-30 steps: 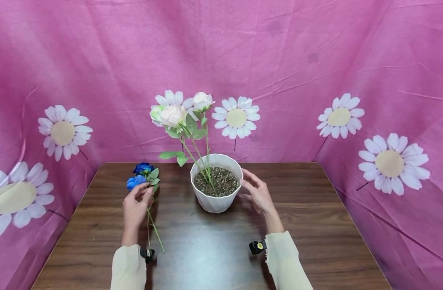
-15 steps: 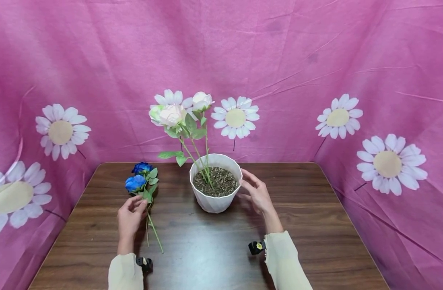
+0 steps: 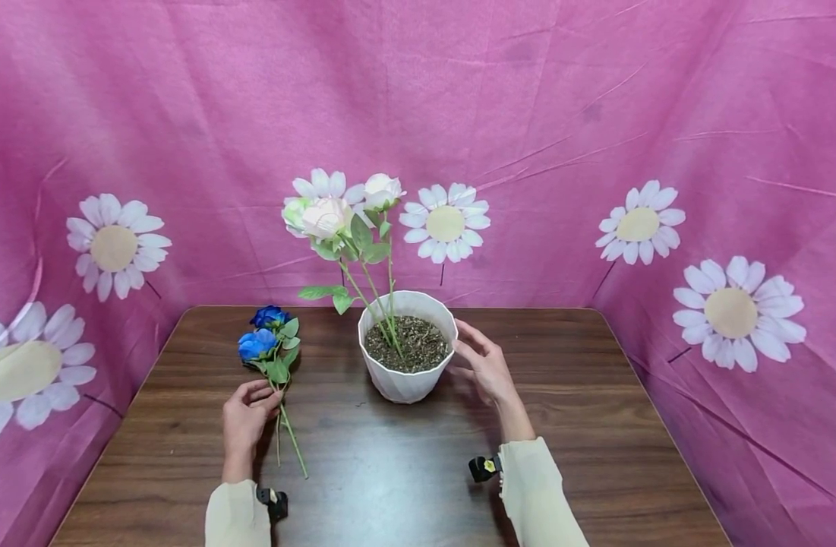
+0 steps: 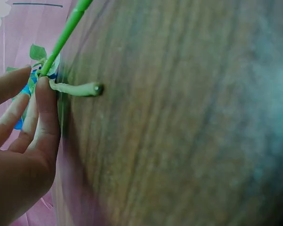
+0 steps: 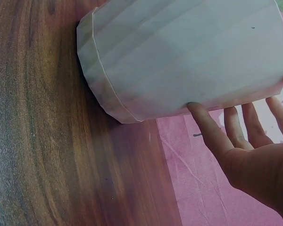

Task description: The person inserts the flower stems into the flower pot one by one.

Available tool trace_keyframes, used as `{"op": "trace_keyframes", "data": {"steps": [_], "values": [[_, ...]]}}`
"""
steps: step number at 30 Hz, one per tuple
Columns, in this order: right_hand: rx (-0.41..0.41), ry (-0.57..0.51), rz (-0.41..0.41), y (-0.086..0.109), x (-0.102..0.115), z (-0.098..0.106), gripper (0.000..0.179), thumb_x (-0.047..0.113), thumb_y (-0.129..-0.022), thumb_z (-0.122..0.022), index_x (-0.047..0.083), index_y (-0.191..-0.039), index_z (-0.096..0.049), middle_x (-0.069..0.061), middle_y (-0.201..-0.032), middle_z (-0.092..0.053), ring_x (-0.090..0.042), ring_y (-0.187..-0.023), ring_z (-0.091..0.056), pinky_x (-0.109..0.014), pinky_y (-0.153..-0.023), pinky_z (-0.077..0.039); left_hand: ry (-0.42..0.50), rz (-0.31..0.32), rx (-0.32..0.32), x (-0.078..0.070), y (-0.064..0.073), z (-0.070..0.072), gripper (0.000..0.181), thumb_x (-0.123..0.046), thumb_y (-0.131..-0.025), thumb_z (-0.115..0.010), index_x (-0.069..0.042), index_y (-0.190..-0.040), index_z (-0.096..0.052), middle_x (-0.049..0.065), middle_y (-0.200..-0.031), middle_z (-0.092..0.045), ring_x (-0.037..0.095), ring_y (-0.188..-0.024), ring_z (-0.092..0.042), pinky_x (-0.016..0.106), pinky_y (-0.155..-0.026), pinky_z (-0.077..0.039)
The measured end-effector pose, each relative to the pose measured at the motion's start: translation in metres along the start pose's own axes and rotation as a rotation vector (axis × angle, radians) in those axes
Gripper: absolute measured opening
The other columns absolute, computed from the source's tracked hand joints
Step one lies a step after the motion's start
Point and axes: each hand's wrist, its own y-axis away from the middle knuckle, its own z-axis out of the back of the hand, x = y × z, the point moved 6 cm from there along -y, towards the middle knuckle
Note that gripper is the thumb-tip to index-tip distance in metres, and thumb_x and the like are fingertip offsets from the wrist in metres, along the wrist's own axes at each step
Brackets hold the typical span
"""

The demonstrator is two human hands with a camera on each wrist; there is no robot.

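Observation:
Two blue roses [image 3: 257, 345] with green leaves and stems lie at the left of the table. My left hand [image 3: 249, 414] has its thumb and fingertips about a green stem [image 4: 66, 35] below the leaves, seeming to pinch it. A second, cut stem end [image 4: 87, 89] shows beside those fingertips in the left wrist view. My right hand [image 3: 484, 371] touches the right side of a white faceted pot [image 3: 405, 386] with extended, spread fingers [image 5: 211, 132]. Several white roses [image 3: 325, 218] stand in the pot's dark soil [image 3: 421, 343], leaning left.
The brown wooden table [image 3: 582, 471] has a pink cloth [image 3: 527, 99] with printed daisies around its back and sides. The pot stands near the back edge. Small black cameras sit at both wrists.
My left hand has moved down from the blue rose heads to the stems, which stay lying on the table. The right hand and the pot have not moved.

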Motion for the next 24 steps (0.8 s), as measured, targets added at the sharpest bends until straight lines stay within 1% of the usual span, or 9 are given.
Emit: {"op": "trace_keyframes", "data": {"steps": [2,5,9,14,17,20,24], "values": [[0.004,-0.001,0.0,0.0,0.0,0.0,0.05,0.003,-0.1,-0.062,0.0,-0.148,-0.049,-0.028,-0.142,-0.048,-0.039,-0.117,-0.058,-0.055,-0.088,-0.058,-0.006,0.02,0.011,0.002,-0.001,0.0,0.043,0.007,-0.088,-0.074,0.012,-0.126,-0.054,0.008,-0.094,-0.071,-0.003,-0.066,-0.064,0.019,-0.06,-0.059],[0.003,0.002,0.007,0.001,0.002,0.0,0.051,0.003,-0.099,-0.061,0.0,-0.148,-0.048,-0.028,-0.142,-0.048,-0.036,-0.115,-0.06,-0.053,-0.086,-0.059,-0.006,0.044,0.03,0.005,-0.004,-0.001,0.046,0.006,-0.087,-0.073,0.01,-0.128,-0.052,0.002,-0.091,-0.071,-0.002,-0.067,-0.063,0.018,-0.061,-0.059],[-0.002,0.005,0.014,0.001,0.002,0.002,0.051,0.003,-0.099,-0.062,0.0,-0.148,-0.049,-0.026,-0.141,-0.05,-0.034,-0.115,-0.061,-0.057,-0.089,-0.057,0.015,0.062,0.047,0.009,-0.007,-0.002,0.045,0.007,-0.089,-0.071,0.011,-0.13,-0.053,-0.006,-0.085,-0.071,-0.003,-0.068,-0.064,0.017,-0.061,-0.058],[0.004,0.002,0.009,0.0,0.001,0.002,0.051,0.004,-0.099,-0.062,0.0,-0.148,-0.048,-0.025,-0.142,-0.05,-0.034,-0.116,-0.06,-0.058,-0.091,-0.056,0.044,0.077,0.05,0.008,-0.008,-0.002,0.046,0.008,-0.091,-0.069,0.013,-0.134,-0.054,-0.013,-0.08,-0.068,-0.002,-0.068,-0.063,0.017,-0.062,-0.058],[0.003,0.002,0.005,0.0,0.0,0.002,0.051,0.004,-0.099,-0.062,0.0,-0.148,-0.049,-0.025,-0.143,-0.05,-0.033,-0.116,-0.06,-0.058,-0.091,-0.056,0.082,0.074,0.043,0.004,-0.007,0.0,0.047,0.009,-0.091,-0.067,0.013,-0.136,-0.052,-0.014,-0.081,-0.068,-0.002,-0.069,-0.064,0.017,-0.063,-0.058],[0.005,0.001,0.002,0.0,0.0,0.001,0.051,0.004,-0.099,-0.062,0.0,-0.148,-0.048,-0.025,-0.144,-0.049,-0.033,-0.117,-0.06,-0.058,-0.091,-0.056,0.14,0.062,0.038,-0.002,-0.006,0.0,0.05,0.01,-0.091,-0.067,0.015,-0.138,-0.05,-0.013,-0.083,-0.07,-0.002,-0.072,-0.066,0.017,-0.065,-0.059],[0.012,-0.006,0.004,-0.002,-0.001,0.001,0.051,0.004,-0.099,-0.062,0.0,-0.149,-0.047,-0.026,-0.145,-0.047,-0.034,-0.117,-0.059,-0.059,-0.092,-0.055,0.227,0.039,0.038,-0.011,-0.003,0.0,0.048,0.011,-0.09,-0.068,0.013,-0.135,-0.053,-0.01,-0.086,-0.071,0.001,-0.075,-0.068,0.019,-0.065,-0.06]]}}
